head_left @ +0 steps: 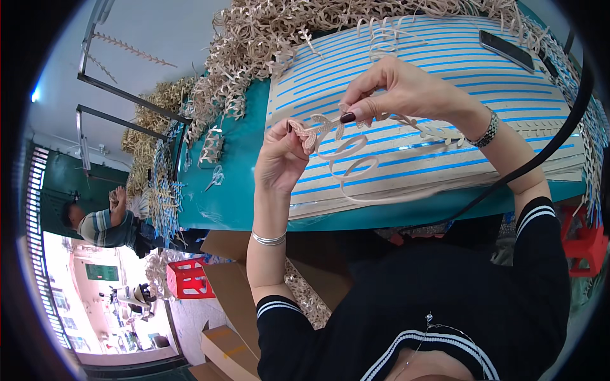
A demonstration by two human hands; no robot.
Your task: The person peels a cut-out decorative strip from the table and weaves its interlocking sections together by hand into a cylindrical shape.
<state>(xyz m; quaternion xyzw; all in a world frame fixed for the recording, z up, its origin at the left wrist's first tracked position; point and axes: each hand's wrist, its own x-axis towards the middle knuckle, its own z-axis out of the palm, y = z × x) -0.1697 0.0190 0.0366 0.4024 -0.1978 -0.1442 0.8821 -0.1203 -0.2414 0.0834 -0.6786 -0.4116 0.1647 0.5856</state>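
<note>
My left hand (279, 159) pinches the end of a beige leaf-shaped strip (325, 125) whose leaves look glittery. Its other part is closed between the thumb and fingers of my right hand (393, 92), which is farther from me. From there the leafy strip runs on to the right across a stack of beige sheets with blue stripes (406, 149). A thin beige ribbon-like offcut (353, 166) hangs in loose curls below my hands, with its tail trailing right over the sheets.
Tangled beige offcuts (254, 44) heap along the far side of the green table (248, 209). Small scissors (216, 178) and a phone (506, 51) lie there. A black cable (527, 166) crosses at right. Red stools (189, 279) and cardboard boxes stand below; another person (105, 225) is at left.
</note>
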